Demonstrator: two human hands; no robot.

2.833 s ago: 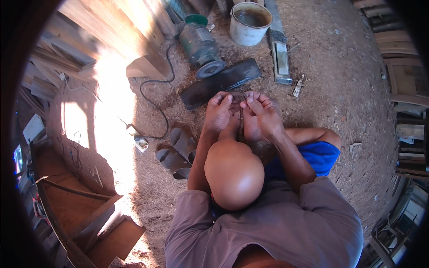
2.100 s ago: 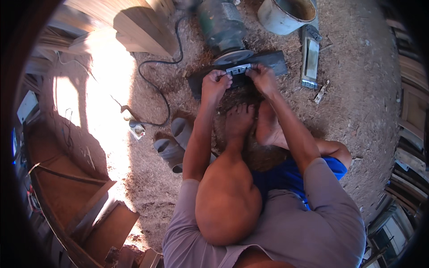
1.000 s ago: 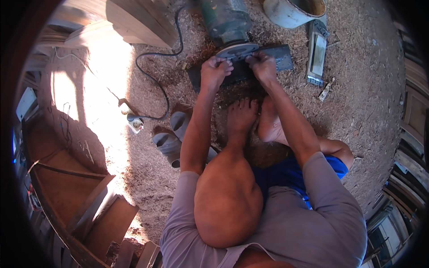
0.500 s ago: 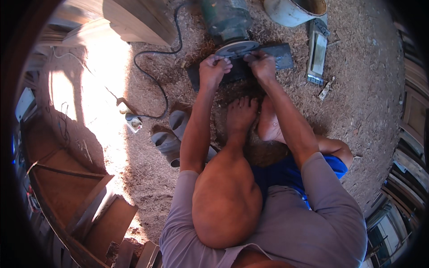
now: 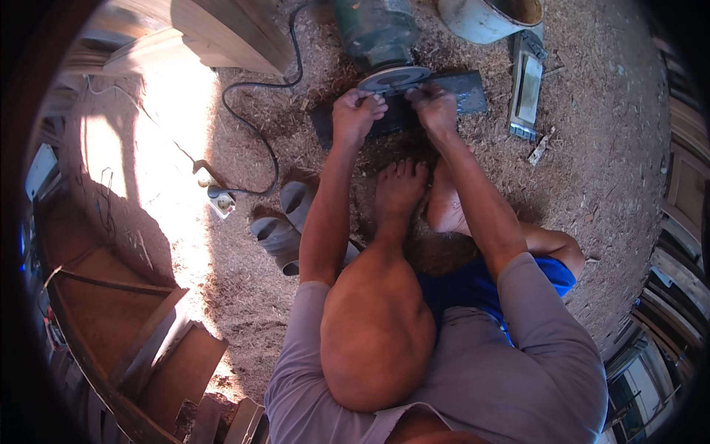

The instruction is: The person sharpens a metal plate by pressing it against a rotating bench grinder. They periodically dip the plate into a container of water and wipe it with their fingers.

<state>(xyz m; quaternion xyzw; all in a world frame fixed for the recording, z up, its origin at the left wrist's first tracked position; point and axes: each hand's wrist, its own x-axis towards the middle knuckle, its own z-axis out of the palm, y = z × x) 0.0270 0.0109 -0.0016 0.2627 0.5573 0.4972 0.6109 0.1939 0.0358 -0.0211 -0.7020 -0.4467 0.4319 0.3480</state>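
In front of me on the ground lies a green motor (image 5: 376, 33) with a round grey grinding wheel (image 5: 392, 77) on its near end. My left hand (image 5: 356, 117) is closed at the wheel's left near edge, thumb and fingers pinched together. At the right near edge, my right hand (image 5: 434, 111) is closed in a similar pinch. A thin, dark piece seems to run between the fingertips along the wheel, but its kind is too small to make out. Beneath both hands is a dark flat board (image 5: 471, 90).
A black cable (image 5: 251, 126) curls left to a white socket block (image 5: 221, 202). Grey sandals (image 5: 277, 235) lie beside my left forearm. Right of the motor are a whitish bucket (image 5: 477, 22) and a long clamp-like tool (image 5: 526, 89). A thick timber (image 5: 237, 33) juts in upper left.
Almost nothing differs. Both hands stay at the wheel, with only a very slight shift of the whole view.
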